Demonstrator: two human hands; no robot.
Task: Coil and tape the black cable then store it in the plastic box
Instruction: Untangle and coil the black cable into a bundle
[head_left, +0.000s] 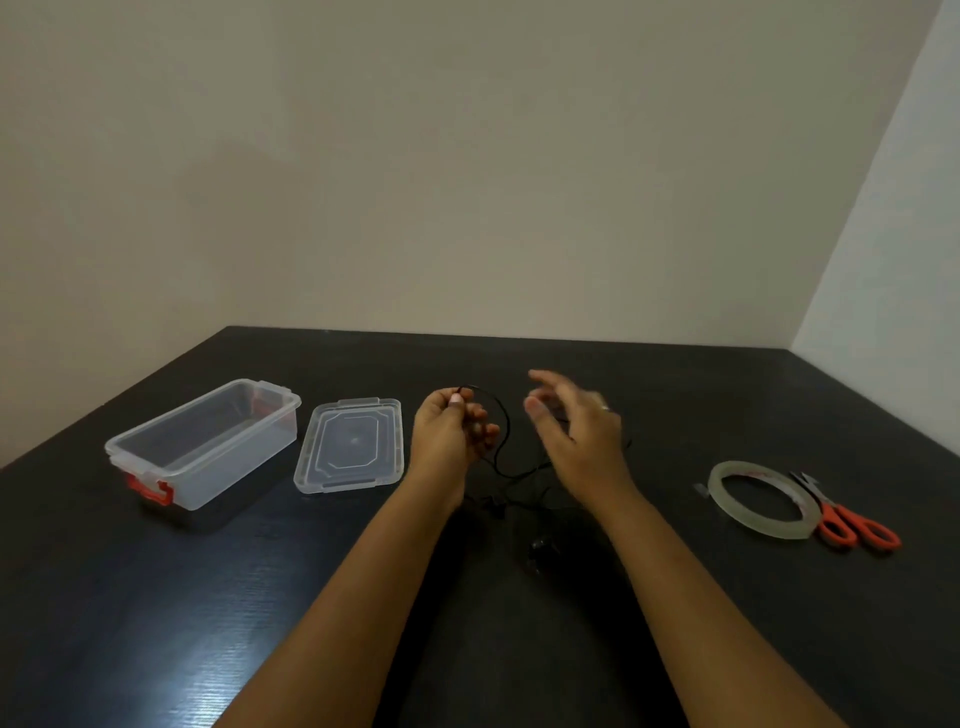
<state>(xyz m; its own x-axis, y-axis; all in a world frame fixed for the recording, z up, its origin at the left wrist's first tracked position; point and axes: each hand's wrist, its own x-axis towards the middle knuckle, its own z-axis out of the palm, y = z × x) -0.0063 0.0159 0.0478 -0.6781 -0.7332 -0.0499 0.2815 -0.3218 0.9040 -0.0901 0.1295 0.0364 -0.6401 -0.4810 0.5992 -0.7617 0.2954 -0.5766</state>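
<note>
From the head view we're looking down over a dark counter (156, 597) set against a pale wall, both forearms reaching forward. Our left hand (449, 434) is up off the surface, its grip pinched closed on the black cable (505, 431), thumb pressing the strand near the top of a loop that curves down to the right of the fingers. From there the cable trails onto the counter between our arms, and a dark lump near the bottom of it may be its plug, though it's too murky against the surface to call. Our right hand (576, 428) hovers just beside the loop, its grip open, fingers spread and blurred, holding nothing. Over on the left sits the plastic box (208, 441), clear with a red latch, open-topped, and its lid (350, 447) lies flat just beside it. Off to the right we've got a roll of clear tape (761, 499) with orange-handled scissors (844, 519) touching its far side.
</note>
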